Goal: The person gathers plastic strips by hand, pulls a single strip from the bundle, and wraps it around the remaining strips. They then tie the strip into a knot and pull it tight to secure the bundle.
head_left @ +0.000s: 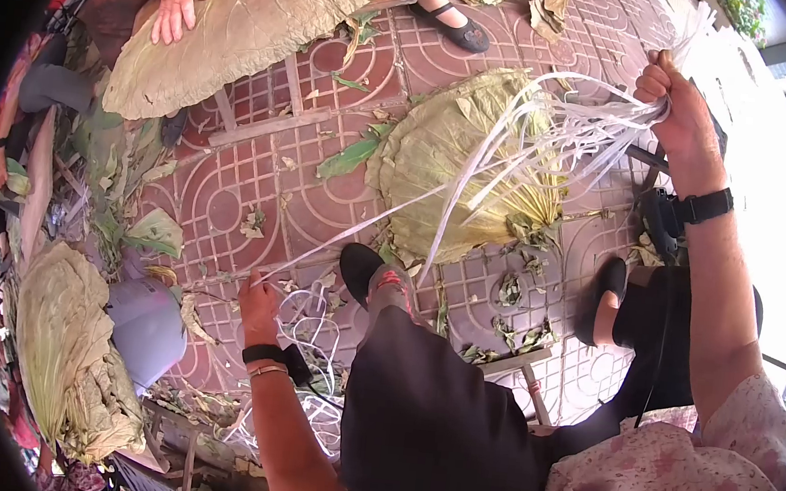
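Observation:
My right hand (673, 104), raised at the upper right, is closed in a fist around a bundle of white plastic strips (564, 134). The loose strips droop from it over a round stack of large dried leaves (466, 172) on the paving. One long strip runs down to my left hand (259, 306). That hand is closed, with its fingertips pinching the strip's end. Below it, a tangle of white strips (309, 327) lies beside my left forearm.
Another person's hand (178, 2) rests flat on a big leaf stack (244, 28) at the top left. A further leaf bundle (79, 357) stands at the lower left, beside a grey-white container (147, 328). Leaf scraps litter the red tiles (237, 197).

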{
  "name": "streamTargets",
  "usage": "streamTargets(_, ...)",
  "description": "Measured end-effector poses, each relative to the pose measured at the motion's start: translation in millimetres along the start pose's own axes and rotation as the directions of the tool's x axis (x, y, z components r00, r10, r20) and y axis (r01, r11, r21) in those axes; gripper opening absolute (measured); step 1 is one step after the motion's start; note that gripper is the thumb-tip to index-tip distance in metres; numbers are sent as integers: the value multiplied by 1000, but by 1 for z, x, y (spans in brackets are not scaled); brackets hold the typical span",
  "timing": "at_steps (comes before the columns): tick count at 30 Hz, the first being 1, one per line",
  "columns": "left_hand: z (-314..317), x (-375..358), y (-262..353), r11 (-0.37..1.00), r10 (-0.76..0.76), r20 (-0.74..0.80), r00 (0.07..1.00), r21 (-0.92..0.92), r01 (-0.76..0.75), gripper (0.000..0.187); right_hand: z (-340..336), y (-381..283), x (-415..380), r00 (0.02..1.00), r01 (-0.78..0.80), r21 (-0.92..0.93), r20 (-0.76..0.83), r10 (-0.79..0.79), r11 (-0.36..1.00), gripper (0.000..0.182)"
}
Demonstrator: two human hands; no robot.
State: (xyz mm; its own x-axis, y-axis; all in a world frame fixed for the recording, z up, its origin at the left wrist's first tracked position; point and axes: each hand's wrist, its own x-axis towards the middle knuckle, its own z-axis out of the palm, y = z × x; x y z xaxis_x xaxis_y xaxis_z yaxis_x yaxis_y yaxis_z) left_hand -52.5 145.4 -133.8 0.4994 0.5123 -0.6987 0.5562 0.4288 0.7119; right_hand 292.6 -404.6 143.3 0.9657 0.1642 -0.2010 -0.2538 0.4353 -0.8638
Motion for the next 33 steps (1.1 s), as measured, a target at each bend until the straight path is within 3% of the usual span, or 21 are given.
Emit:
streamTargets(1, -1, -1, 2, 990, 41, -17, 999, 133, -38, 33, -5, 6, 0, 998, -46, 39, 44, 44, 998, 22)
streamTargets(3, -5, -2, 6, 916, 132, -32, 991, 387, -110, 35, -15, 13, 5, 993, -29, 43, -109, 33, 999, 21)
streamTargets(4, -32, 40, -31, 800, 376, 28, 926, 495, -340, 32, -21, 17, 6, 992, -56, 108, -102, 67, 993, 20)
streamTargets(5, -35, 39, -30, 807, 369, 30, 929, 485, -337, 32, -27, 17, 8, 992, -66, 162, -98, 83, 984, 20)
streamTargets(6, -29, 32, -25, 817, 362, 37, 931, 467, -337, 33, -26, 19, 6, 988, -58, 84, -135, 69, 995, 18)
streamTargets(7, -24, 18, -20, 670, 490, 99, 866, 594, -446, 30, -5, 20, -4, 964, -39, 57, -259, 52, 998, 16)
streamTargets(8, -22, 8, -10, 563, 515, 153, 843, 682, -467, 30, -2, 21, -2, 956, -24, 104, -287, 53, 994, 16)
streamTargets(9, -21, -2, -3, 594, 529, 129, 839, 650, -475, 30, -10, 23, 0, 948, -12, 158, -312, 62, 987, 16)
streamTargets(12, -33, -5, 2, 608, 592, 60, 804, 621, -494, 29, -37, 15, 8, 977, -35, 78, -209, 51, 996, 15)
streamTargets(15, -61, 5, 9, 667, 594, 14, 804, 550, -502, 29, -51, -3, 12, 960, -69, 34, -268, 76, 997, 16)
streamTargets(18, -77, -5, 34, 728, 599, -85, 796, 471, -498, 30, -102, -34, 25, 965, -23, -132, -261, -13, 991, 18)
streamTargets(20, -103, 8, 37, 700, 639, -110, 761, 493, -517, 28, -141, -65, 31, 956, 5, -217, -285, -68, 976, 19)
streamTargets(21, -103, 0, 44, 733, 622, -158, 767, 462, -500, 25, -156, -81, 31, 925, 2, -278, -365, -108, 960, 19)
streamTargets(23, -98, -7, 49, 781, 597, -210, 775, 372, -501, 19, -191, -116, 23, 929, 28, -366, -334, -159, 930, 21)
streamTargets(25, -102, -5, 37, 815, 570, -225, 790, 272, -511, 13, -191, -138, 2, 864, 40, -478, -424, -271, 877, 22)
streamTargets(26, -121, 9, 28, 889, 443, -259, 858, 253, -382, 19, -203, -150, -10, 862, 80, -559, -377, -339, 825, 25)
streamTargets(29, -96, -4, 10, 666, 671, -348, 655, 671, -326, 28, -280, -201, -24, 792, 88, -775, -327, -516, 626, 36)
streamTargets(30, -87, -15, 7, 659, 605, -303, 736, 709, -250, 33, -316, -219, -27, 772, 82, -838, -289, -566, 540, 43)
streamTargets(31, -84, -13, -12, 619, 615, -213, 760, 727, -297, 31, -307, -213, -34, 703, 77, -860, -312, -639, 505, 49)
streamTargets(33, -60, -11, -53, 575, 560, -40, 827, 738, -353, 25, -294, -199, -39, 669, -23, -864, -388, -634, 504, 51)
